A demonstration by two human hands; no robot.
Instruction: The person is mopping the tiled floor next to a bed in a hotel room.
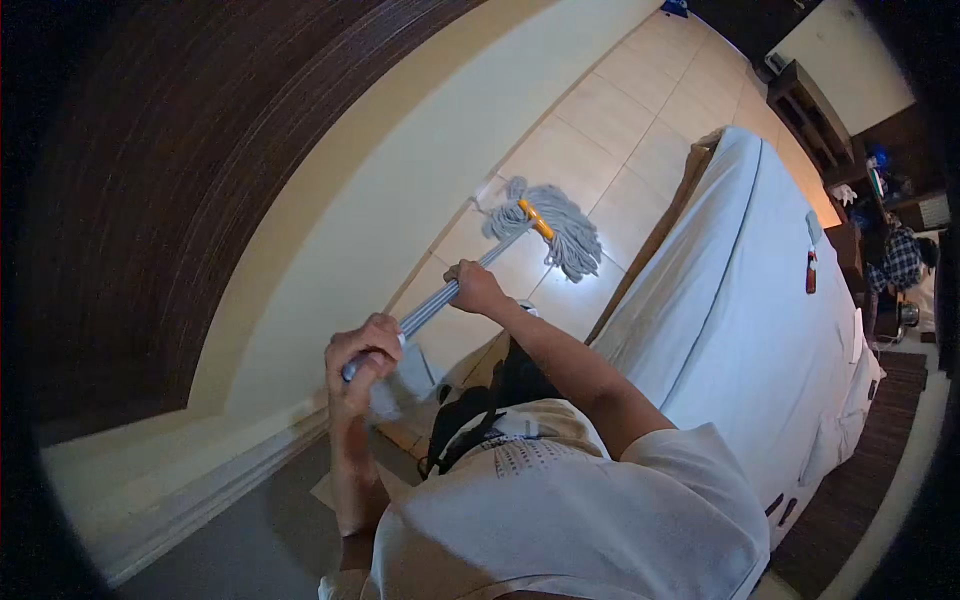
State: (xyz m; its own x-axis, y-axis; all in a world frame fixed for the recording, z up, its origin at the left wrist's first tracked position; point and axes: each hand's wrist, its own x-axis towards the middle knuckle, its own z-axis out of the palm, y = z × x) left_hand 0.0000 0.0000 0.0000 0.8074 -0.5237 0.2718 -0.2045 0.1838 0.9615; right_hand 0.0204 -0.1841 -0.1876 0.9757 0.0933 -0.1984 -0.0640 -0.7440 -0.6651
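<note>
A mop with a grey string head (560, 225) and an orange clamp lies on the tiled floor (620, 130) between a cream wall and a bed. Its grey handle (432, 306) runs back toward me. My left hand (358, 358) is closed around the near end of the handle. My right hand (474, 288) grips the handle further down, closer to the mop head. My white shirt fills the lower middle of the view.
A bed with a pale sheet (740, 300) runs along the right of the narrow floor strip, a small red object (811, 272) lying on it. The cream wall (400, 180) bounds the left. Dark furniture and another person (900, 262) are at the far right.
</note>
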